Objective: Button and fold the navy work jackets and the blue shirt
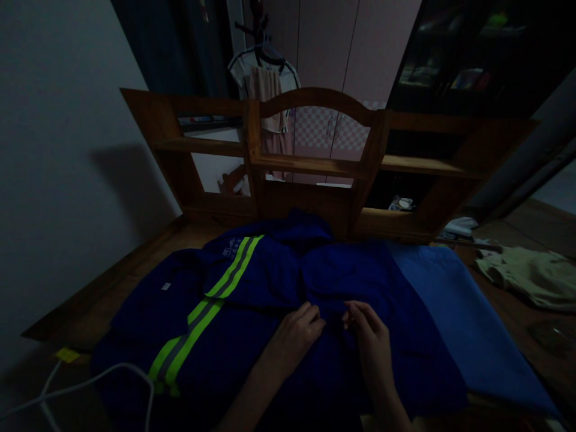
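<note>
A dark blue work jacket (265, 276) with yellow-green and grey reflective stripes is spread out in front of me, its chest printed with small white marks. My left hand (300, 327) is closed, fingers curled down onto the jacket's cloth near its middle. Just to the right, my right hand (369, 330) is closed in a pinch over the same cloth. Whatever lies between its fingertips is too dark and small to make out. A gap separates the two hands. Under the jacket's right side lies a lighter blue cloth (454, 312).
Behind the jacket stands a wooden shelf frame (310, 165) with open compartments. A pale wall (72, 150) rises at left. A white cable (90, 381) loops at lower left. Pale green clothing (531, 273) lies at right. Clothes hang on a rack (265, 78) farther back.
</note>
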Demonstrator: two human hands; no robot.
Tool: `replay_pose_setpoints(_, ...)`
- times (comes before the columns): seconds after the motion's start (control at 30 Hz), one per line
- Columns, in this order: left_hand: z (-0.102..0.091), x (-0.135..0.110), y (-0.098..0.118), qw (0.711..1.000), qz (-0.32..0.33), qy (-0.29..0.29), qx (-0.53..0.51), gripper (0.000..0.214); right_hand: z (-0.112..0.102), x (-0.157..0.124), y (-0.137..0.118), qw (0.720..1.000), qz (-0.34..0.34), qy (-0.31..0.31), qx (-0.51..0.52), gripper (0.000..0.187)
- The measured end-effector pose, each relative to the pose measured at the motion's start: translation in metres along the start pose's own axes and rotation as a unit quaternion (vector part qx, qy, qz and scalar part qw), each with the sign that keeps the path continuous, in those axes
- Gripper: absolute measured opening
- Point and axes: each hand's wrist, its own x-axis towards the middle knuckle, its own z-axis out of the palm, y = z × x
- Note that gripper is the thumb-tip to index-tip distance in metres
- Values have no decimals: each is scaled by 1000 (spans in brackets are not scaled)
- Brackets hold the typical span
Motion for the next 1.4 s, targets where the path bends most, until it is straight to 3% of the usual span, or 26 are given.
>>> replay_pose_setpoints(0.23,4,-3,3,999,9,48,24,23,1,0,1,1000,-4,2,-4,23)
replay_pose_setpoints(0.33,9,-4,2,996,33,55,59,15,1,0,1,1000,-4,-2,-4,21)
replay_pose_setpoints(0.5,14,-1,-1,996,32,50,68,8,1,-1,1,1000,-5,-3,4,19)
replay_pose_setpoints(0.97,5,-10,5,999,44,18,2,28,1,0,2,1000,-5,-12,5,18)
replay_pose_setpoints(1.17,12,-10,3,999,36,25,-10,24,1,0,3,1000,-6,-13,-1,17)
replay_pose_setpoints(1.4,6,-10,10,999,29,8,-14,26,0,0,1,1000,-5,-21,-6,18)
